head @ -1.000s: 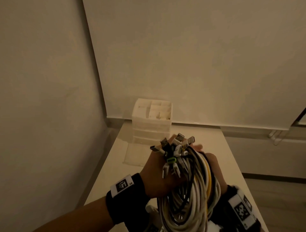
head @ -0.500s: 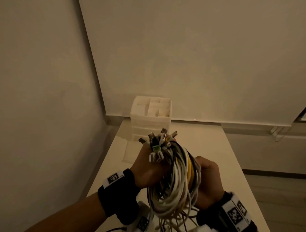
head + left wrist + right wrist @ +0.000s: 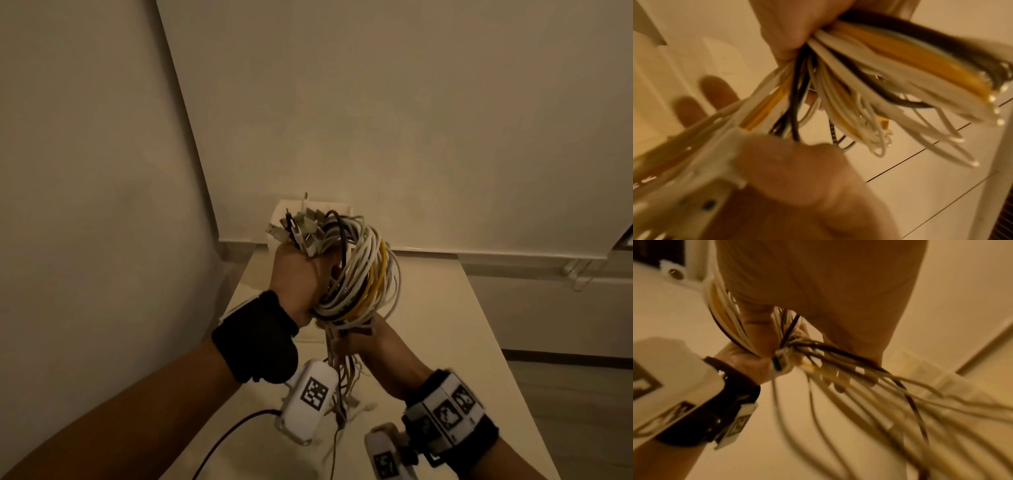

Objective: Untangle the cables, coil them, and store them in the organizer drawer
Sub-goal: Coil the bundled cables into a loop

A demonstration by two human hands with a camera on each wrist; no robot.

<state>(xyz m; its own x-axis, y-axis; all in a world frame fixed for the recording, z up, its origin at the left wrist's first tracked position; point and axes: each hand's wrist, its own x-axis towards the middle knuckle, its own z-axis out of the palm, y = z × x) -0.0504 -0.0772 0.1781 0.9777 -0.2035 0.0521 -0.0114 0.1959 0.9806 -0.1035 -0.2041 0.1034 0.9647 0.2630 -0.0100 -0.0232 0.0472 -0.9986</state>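
Observation:
A thick bundle of white, yellow and dark cables is held up in front of me, looped into a rough coil. My left hand grips it at the top left, with several plugs sticking up out of the fist. Just below, my right hand holds the loose strands that hang from the coil toward the table. In the right wrist view these strands trail away, blurred. The white organizer at the table's far end is almost wholly hidden behind the bundle.
The pale table runs away from me to the back wall. A side wall stands close on the left. Tiled floor lies to the right. A dark red wire crosses the table's near left.
Both hands have lifted the bundle higher, so it now covers the organizer. My right hand has slid from the coil's right side down to the hanging strands beneath it.

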